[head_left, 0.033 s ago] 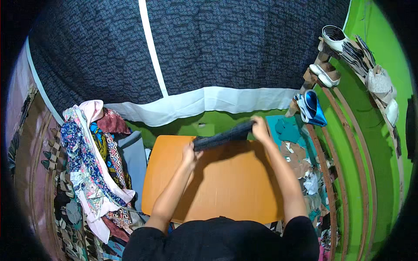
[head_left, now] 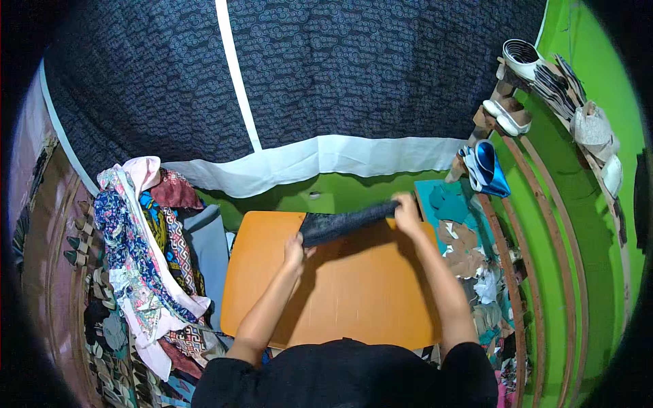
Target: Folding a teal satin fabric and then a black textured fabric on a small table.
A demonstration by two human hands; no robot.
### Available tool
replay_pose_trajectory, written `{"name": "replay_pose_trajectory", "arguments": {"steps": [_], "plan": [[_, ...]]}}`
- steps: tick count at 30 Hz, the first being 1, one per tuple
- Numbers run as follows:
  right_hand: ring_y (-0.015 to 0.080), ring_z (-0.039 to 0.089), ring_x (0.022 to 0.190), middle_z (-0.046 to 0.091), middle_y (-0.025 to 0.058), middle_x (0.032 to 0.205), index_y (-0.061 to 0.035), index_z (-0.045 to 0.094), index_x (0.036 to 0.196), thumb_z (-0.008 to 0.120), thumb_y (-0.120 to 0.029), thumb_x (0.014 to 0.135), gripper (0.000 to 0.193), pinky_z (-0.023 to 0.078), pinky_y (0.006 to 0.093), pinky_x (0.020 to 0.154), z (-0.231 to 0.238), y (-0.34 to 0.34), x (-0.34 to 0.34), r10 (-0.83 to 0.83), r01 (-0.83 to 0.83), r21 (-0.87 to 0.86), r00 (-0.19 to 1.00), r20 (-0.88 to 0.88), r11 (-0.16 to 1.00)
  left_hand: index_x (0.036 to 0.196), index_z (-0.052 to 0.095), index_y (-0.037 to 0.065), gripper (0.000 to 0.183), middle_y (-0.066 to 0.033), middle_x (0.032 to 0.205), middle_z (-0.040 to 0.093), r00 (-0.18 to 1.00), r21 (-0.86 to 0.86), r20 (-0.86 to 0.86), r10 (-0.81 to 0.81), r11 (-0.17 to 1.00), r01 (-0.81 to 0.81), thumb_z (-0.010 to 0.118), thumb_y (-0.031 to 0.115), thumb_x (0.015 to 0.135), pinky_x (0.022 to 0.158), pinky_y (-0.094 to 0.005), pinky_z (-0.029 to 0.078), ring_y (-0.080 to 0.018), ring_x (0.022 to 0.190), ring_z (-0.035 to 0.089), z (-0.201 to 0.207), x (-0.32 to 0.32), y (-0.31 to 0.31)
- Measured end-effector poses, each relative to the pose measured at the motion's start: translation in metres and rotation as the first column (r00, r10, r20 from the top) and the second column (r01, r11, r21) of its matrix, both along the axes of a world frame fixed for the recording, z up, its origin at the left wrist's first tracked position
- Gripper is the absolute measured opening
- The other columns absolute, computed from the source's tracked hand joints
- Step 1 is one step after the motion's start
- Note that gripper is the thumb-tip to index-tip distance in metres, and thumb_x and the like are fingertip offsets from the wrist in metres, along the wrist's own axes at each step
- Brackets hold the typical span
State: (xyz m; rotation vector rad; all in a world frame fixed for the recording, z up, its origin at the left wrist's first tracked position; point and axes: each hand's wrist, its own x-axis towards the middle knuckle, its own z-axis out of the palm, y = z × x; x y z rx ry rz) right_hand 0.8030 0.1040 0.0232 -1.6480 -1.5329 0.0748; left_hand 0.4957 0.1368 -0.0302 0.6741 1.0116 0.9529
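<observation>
A dark grey-black piece of cloth [head_left: 347,224], possibly denim, is stretched between my hands above the orange table [head_left: 354,292]. My left hand [head_left: 294,253] is closed on its near left end, and my right hand [head_left: 407,215] grips the far right end, which sits higher in the picture. The band looks folded or bunched, with a wider flap at the left, and motion blurs it slightly. Its exact kind of garment or piece does not show. Shadows of my arms and the cloth fall on the tabletop.
Patterned fabrics [head_left: 146,251] are heaped left of the table, beside grey cloth [head_left: 204,238]. At the right, a teal surface [head_left: 435,194] carries scraps. Wooden racks [head_left: 537,272] with shoe pieces and a blue shiny roll [head_left: 490,170] line the green wall. A dark curtain [head_left: 367,75] hangs behind.
Both hands have come slightly down and nearer with the cloth. More of its left flap now shows spread beyond my left hand.
</observation>
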Motion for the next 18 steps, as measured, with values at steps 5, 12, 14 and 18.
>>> {"name": "replay_pose_trajectory", "arguments": {"steps": [5, 12, 14, 18], "plan": [[0.0366, 0.047, 0.096, 0.051, 0.0214, 0.098, 0.0006, 0.053, 0.092, 0.04, 0.009, 0.065, 0.03, 0.037, 0.0398, 0.085, -0.091, -0.131, -0.036, -0.228, 0.113, -0.335, 0.916, -0.329, 0.935, 0.093, 0.034, -0.002, 0.015, -0.0144, 0.084, 0.054, 0.962, -0.095, -0.273, -0.026, 0.996, 0.0, 0.029, 0.012, 0.092, 0.053, -0.0296, 0.052, -0.0216, 0.061, 0.057, -0.027, -0.01, -0.098], [0.0379, 0.049, 0.096, 0.049, 0.0229, 0.106, -0.0047, 0.048, 0.1, 0.038, 0.01, 0.066, 0.038, 0.038, 0.0408, 0.085, -0.115, -0.23, -0.079, -0.432, 0.129, -0.541, 0.763, -0.481, 0.831, 0.09, 0.037, -0.001, 0.017, -0.0126, 0.079, 0.054, 0.944, -0.372, -0.288, -0.164, 0.927, 0.047, 0.03, 0.014, 0.092, 0.049, -0.0288, 0.048, -0.0189, 0.058, 0.057, -0.058, -0.027, -0.157], [0.0384, 0.049, 0.097, 0.048, 0.0232, 0.108, -0.0058, 0.048, 0.102, 0.038, 0.01, 0.066, 0.04, 0.038, 0.0412, 0.085, -0.12, -0.245, -0.086, -0.451, 0.149, -0.515, 0.717, -0.532, 0.844, 0.088, 0.038, -0.001, 0.016, -0.0121, 0.076, 0.054, 0.953, -0.257, -0.282, -0.11, 0.966, 0.035, 0.032, 0.013, 0.092, 0.049, -0.0294, 0.049, -0.0186, 0.055, 0.056, -0.065, -0.031, -0.162], [0.038, 0.047, 0.102, 0.047, 0.0225, 0.114, -0.0095, 0.046, 0.111, 0.036, 0.011, 0.065, 0.052, 0.037, 0.0395, 0.088, -0.097, -0.26, -0.098, -0.338, 0.146, -0.479, 0.876, -0.345, 0.866, 0.083, 0.041, 0.001, 0.014, -0.0124, 0.071, 0.053, 0.966, -0.048, -0.256, -0.03, 0.999, 0.018, 0.041, 0.013, 0.09, 0.045, -0.0297, 0.048, -0.0163, 0.049, 0.053, -0.085, -0.052, -0.175]]}}
